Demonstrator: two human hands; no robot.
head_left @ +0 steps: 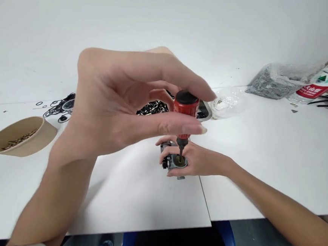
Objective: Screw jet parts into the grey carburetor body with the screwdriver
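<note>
My left hand (120, 97) is closed around a red screwdriver (185, 105) with a black cap, thumb and fingers on its handle. The screwdriver stands upright, its tip down in the round bore of a small metal throttle body (175, 162). Inside the bore a brass-coloured disc shows; whether the tip sits in a screw is too small to tell. With its fingers wrapped over the throttle body, my right hand (198, 159) grips it against the white table (141, 197).
At the left stands a tan paper bowl (34, 141) holding small brass-coloured parts, with black rubber rings (57, 107) behind it. A metal tray (207, 112) of small parts is partly hidden by my left hand. Clear plastic (230, 101), a bag of grey parts (278, 81) and a bottle (314, 87) are at the back right.
</note>
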